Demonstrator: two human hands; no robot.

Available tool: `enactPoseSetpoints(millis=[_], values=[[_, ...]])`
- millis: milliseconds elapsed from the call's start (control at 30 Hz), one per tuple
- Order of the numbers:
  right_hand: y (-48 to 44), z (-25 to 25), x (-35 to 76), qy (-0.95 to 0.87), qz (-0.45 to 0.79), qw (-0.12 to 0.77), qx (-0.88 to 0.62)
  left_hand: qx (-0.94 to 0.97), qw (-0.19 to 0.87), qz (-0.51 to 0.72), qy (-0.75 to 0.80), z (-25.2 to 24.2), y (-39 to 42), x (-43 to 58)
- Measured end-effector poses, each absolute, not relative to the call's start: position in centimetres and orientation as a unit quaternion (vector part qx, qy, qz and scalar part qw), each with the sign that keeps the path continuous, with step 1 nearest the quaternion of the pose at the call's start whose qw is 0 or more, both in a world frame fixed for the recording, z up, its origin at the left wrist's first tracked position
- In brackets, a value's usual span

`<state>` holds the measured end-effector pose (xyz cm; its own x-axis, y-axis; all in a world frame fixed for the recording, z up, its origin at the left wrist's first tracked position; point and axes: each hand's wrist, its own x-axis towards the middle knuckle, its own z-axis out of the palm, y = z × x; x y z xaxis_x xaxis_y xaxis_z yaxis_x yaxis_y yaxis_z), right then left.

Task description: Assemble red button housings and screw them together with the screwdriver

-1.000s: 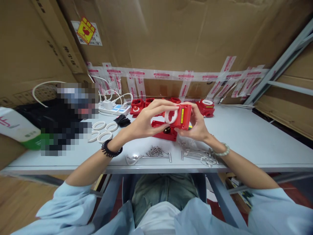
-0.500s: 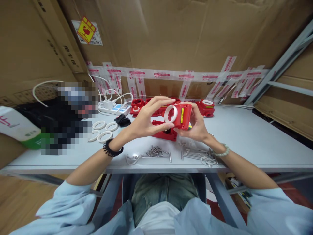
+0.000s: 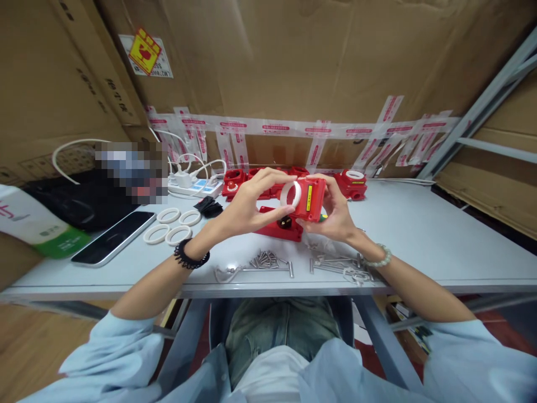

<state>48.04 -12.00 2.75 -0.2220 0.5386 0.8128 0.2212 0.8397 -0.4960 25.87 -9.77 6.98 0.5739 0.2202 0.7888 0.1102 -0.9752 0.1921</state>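
Note:
My right hand (image 3: pixel 333 215) grips a red plastic housing (image 3: pixel 309 199) with a yellow label, held above the table. My left hand (image 3: pixel 251 204) pinches a white ring (image 3: pixel 290 194) against the left face of that housing, thumb below and fingers above. Under both hands another red housing part (image 3: pixel 279 228) lies flat on the grey table (image 3: pixel 419 235). A pile of small screws (image 3: pixel 264 259) lies nearest me, beside several long metal pins (image 3: pixel 335 264).
Three spare white rings (image 3: pixel 170 224) and a phone (image 3: pixel 113 238) lie at the left. More red housings (image 3: pixel 354 183) stand along the back by a white power strip (image 3: pixel 195 187). Taped cardboard boxes (image 3: pixel 293 67) wall in the rear; a metal shelf frame (image 3: pixel 474 123) stands right.
The housing and white ring have turned slightly in my hands, the ring now seen more edge-on. The phone at the left is now uncovered in view.

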Motion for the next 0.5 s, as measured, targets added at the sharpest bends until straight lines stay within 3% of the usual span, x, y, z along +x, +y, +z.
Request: enactPoseSetpoints(millis=[133,333,500], values=[[-11.99,2.74,48.13,-0.765,0.139,0.575,-0.253,0.901,0.041,0.430,0.035,7.14,-9.93,25.87],[-12.26,2.97,47.92,-0.768,0.142,0.572,-0.250,0.880,0.052,0.458,0.115,6.94,-9.72,25.89],[-12.34,3.18,48.02,-0.775,0.139,0.558,-0.261,0.908,0.021,0.419,0.011,7.36,-9.60,25.47]])
